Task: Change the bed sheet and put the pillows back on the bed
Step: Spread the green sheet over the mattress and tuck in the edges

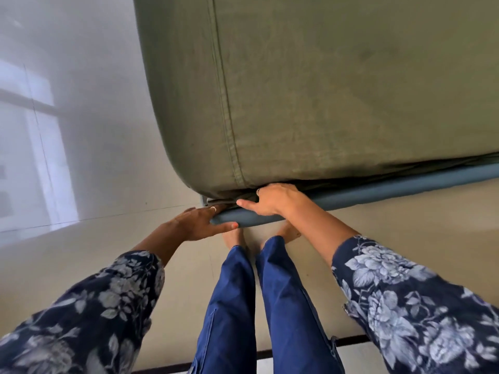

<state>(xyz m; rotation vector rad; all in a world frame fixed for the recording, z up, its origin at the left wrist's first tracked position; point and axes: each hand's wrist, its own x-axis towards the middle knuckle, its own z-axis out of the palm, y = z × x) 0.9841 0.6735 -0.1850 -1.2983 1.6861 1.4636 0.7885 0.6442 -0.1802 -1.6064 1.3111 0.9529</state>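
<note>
Sheet (310, 90): olive green, stretched smooth over the mattress top and down its side, with a stitched seam running along the left part and curving to the near corner; lower edge bunched in folds at that corner, tucked between mattress and bed frame.
Bed frame (378, 188): blue padded rail under the mattress, running from the near corner off to the right edge of view.
Left hand (199, 224): at the corner of the frame, palm against the end of the blue rail, thumb stretched straight along the rail's lower side, fingers reaching up to the bunched sheet edge; ring on one finger; fingertips hidden by the cloth, so cannot tell whether pinching it or only pressing.
Right hand (272, 199): just right of the left, on top of the rail, thumb pointing left toward the corner, fingers pushed into the gap beneath the mattress where the sheet folds go in; ring on one finger; fingertips out of sight, grip cannot be told.
Hands together: close, thumbs almost meeting, both at the same corner.
Sleeves (421, 298): dark blue with a pale flower print, covering both forearms.
Legs (259, 306): blue trousers, bare feet on the floor just under the rail.
Floor (94, 171): pale, glossy tiles reflecting a bright window shape at left.
</note>
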